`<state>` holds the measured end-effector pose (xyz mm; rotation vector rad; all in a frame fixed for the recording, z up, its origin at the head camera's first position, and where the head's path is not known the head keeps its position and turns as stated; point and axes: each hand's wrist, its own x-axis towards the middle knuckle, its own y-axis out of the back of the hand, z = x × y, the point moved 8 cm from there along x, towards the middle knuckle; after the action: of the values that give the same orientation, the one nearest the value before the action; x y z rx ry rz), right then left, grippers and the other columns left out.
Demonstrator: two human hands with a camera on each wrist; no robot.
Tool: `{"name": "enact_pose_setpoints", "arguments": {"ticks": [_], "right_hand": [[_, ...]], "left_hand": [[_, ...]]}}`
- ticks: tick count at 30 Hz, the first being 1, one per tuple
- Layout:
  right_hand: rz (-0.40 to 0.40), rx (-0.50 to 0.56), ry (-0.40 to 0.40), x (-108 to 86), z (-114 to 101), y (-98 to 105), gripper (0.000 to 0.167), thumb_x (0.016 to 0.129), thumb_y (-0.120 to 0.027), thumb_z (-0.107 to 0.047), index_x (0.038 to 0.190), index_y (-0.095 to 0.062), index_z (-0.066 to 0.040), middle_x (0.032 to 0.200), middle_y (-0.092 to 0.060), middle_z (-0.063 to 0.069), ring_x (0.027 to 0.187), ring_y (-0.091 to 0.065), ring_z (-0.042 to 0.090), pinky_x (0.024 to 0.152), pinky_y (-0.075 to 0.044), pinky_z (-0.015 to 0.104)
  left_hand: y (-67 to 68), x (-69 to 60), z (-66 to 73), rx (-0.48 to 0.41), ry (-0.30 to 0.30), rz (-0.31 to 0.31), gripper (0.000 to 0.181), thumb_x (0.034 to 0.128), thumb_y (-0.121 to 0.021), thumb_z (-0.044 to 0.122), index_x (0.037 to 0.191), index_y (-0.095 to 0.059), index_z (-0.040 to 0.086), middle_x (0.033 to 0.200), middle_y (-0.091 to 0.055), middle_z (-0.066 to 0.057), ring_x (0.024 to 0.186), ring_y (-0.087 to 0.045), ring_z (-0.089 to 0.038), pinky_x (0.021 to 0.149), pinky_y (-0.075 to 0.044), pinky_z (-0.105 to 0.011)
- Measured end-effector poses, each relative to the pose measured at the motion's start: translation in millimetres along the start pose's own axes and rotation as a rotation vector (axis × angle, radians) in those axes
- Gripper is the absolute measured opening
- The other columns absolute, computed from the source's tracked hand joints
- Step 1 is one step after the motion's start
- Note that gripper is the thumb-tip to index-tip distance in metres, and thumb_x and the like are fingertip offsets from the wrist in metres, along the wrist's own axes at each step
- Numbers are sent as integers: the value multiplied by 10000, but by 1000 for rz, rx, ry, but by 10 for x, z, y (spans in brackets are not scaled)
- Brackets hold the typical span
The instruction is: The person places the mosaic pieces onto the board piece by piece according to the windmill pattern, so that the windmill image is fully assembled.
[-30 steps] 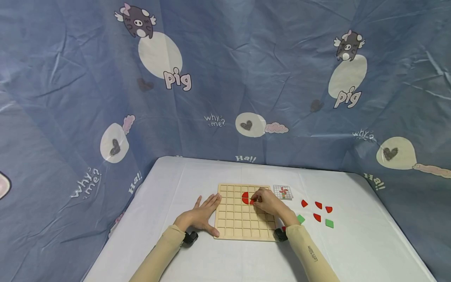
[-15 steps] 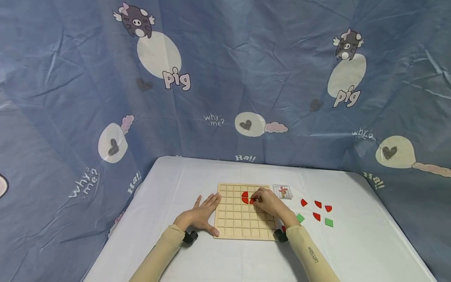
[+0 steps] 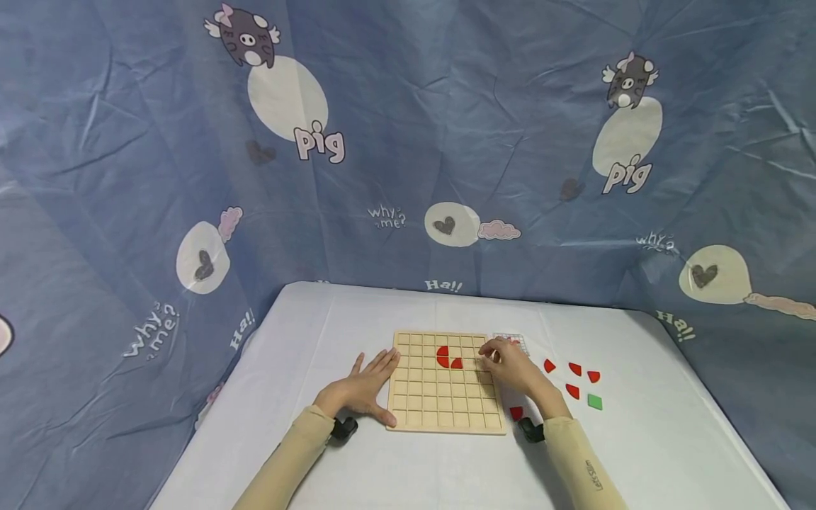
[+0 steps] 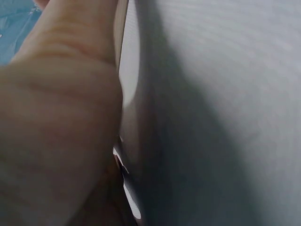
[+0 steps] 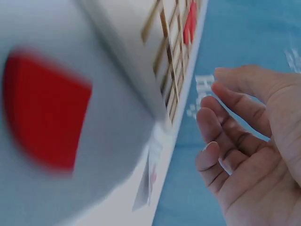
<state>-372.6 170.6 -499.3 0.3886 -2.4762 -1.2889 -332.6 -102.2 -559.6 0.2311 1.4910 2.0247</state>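
Observation:
A square wooden grid board (image 3: 433, 397) lies on the white table. Three red quarter-circle pieces sit in its upper cells, among them the lower right red piece (image 3: 457, 363). My left hand (image 3: 362, 391) lies spread at the board's left edge, fingertips and thumb touching it. Over the board's right edge hovers my right hand (image 3: 513, 365), with loosely bent fingers and nothing between them; the right wrist view shows this hand (image 5: 254, 136) from the palm side. The pattern card (image 3: 524, 345) behind it is partly hidden.
Right of the board lie several loose red quarter-circle pieces, one being the red piece (image 3: 573, 391), and a green square (image 3: 595, 401). Another red piece (image 3: 516, 413) lies close to the board's right edge. A blue printed cloth (image 3: 395, 142) hangs behind the table.
My right hand has let go of the red quarter-circle piece, which stays in its cell, and has moved right. It now covers part of the card. The left hand has not moved.

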Motion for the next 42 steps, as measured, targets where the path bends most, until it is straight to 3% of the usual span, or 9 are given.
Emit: {"name": "enact_pose_setpoints", "arguments": {"ticks": [10, 17, 21, 25, 34, 42], "right_hand": [[115, -18, -127, -283, 503, 441, 62, 896, -686, -185, 924, -666, -135, 854, -638, -19, 753, -533, 108, 632, -451, 247], [183, -82, -249, -452, 868, 659, 114, 902, -633, -151, 950, -659, -51, 851, -653, 59, 740, -569, 159, 627, -459, 285], [144, -105, -338, -529, 1013, 658, 187, 896, -609, -153, 1001, -643, -2, 906, -660, 118, 804, -600, 226, 687, -496, 371], [107, -104, -374, -568, 1073, 640, 240, 896, -609, -161, 1035, -627, 34, 936, -655, 163, 834, -616, 264, 717, -513, 441], [60, -123, -468, -595, 1196, 576, 314, 873, -698, -230, 1029, -618, 30, 920, -643, 149, 794, -587, 237, 674, -494, 399], [76, -108, -441, -577, 1195, 559, 247, 852, -707, -115, 1015, -640, 58, 915, -613, 152, 823, -582, 243, 727, -504, 420]], "left_hand": [[9, -13, 0, 0, 6, -4, 1338, 618, -740, 707, 1555, -29, 70, 1641, 23, -75, 1514, 20, -289, 1165, 66, -630], [5, -24, 15, 2, -1, -8, 1336, 626, -739, 702, 1552, -34, 47, 1638, 12, -108, 1512, 9, -311, 1164, 49, -640], [10, -39, 31, 0, -9, -9, 1342, 622, -748, 693, 1549, -37, 32, 1636, 7, -126, 1510, 6, -324, 1163, 47, -642], [5, -34, 30, 7, -10, -11, 1342, 622, -737, 703, 1550, -30, 39, 1637, 16, -119, 1510, 14, -317, 1164, 52, -639], [9, -25, 28, 6, -10, -5, 1332, 626, -736, 700, 1553, -30, 54, 1639, 24, -94, 1512, 14, -305, 1161, 49, -644], [9, -6, 14, -10, -14, -5, 1352, 607, -725, 724, 1553, -30, 54, 1638, 30, -101, 1511, 29, -309, 1157, 73, -643]]}}
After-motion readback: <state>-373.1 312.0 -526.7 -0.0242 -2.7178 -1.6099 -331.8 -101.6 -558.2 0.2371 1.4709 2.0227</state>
